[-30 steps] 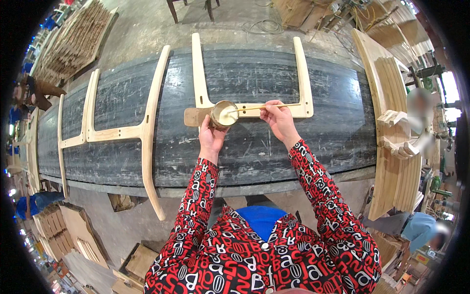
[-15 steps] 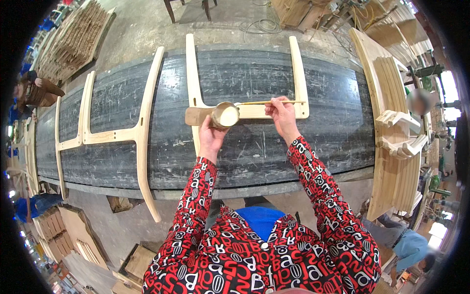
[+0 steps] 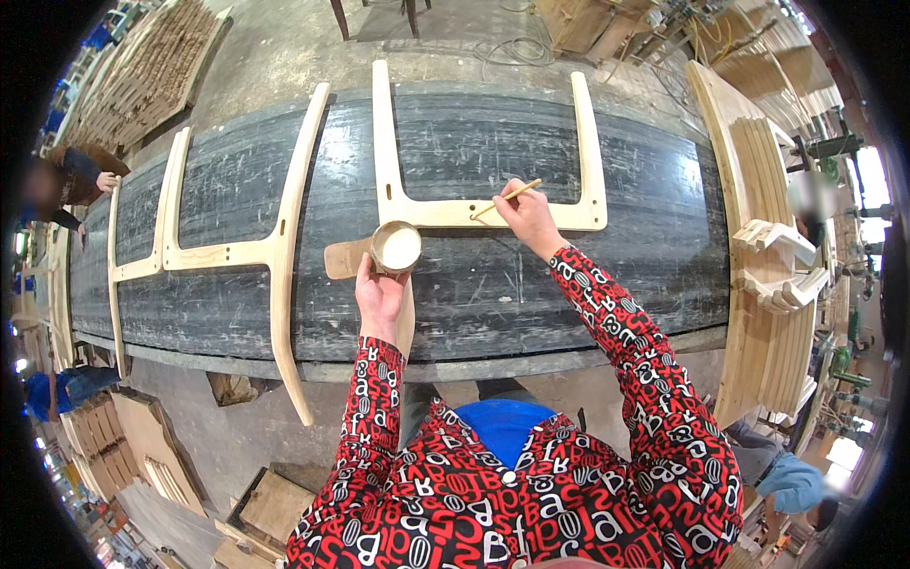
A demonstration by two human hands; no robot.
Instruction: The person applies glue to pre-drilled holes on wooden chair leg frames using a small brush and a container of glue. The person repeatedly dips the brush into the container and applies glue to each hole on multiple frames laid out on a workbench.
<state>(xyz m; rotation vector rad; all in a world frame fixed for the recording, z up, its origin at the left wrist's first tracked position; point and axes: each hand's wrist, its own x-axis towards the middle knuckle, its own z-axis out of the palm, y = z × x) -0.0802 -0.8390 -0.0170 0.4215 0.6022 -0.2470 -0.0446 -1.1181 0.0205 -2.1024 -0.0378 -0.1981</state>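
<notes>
My left hand (image 3: pixel 380 302) is wrapped round a small round cup (image 3: pixel 396 248) of creamy pale liquid. A flat brown wooden piece (image 3: pixel 347 259) sticks out to the left beside the cup; whether it is joined on, I cannot tell. My right hand (image 3: pixel 529 223) pinches a thin wooden stick (image 3: pixel 519 192), its lower tip at a dark hole in the crosspiece of a pale wooden chair frame (image 3: pixel 431 212). That frame lies on the table, one leg partly behind my left hand. Farther left lies a second, similar frame (image 3: pixel 223 255).
The long dark table (image 3: pixel 502 303) has a scuffed top. Stacked boards (image 3: pixel 758 199) with shaped wooden pieces stand at its right end. A co-worker's hand (image 3: pixel 107 181) touches the far-left frame. Another person in blue (image 3: pixel 794 479) is at lower right.
My left hand has drawn the cup left and nearer to me, off the crosspiece. The stick has left the cup and tilted, its tip now at the hole. A co-worker's hand has reached the left frame.
</notes>
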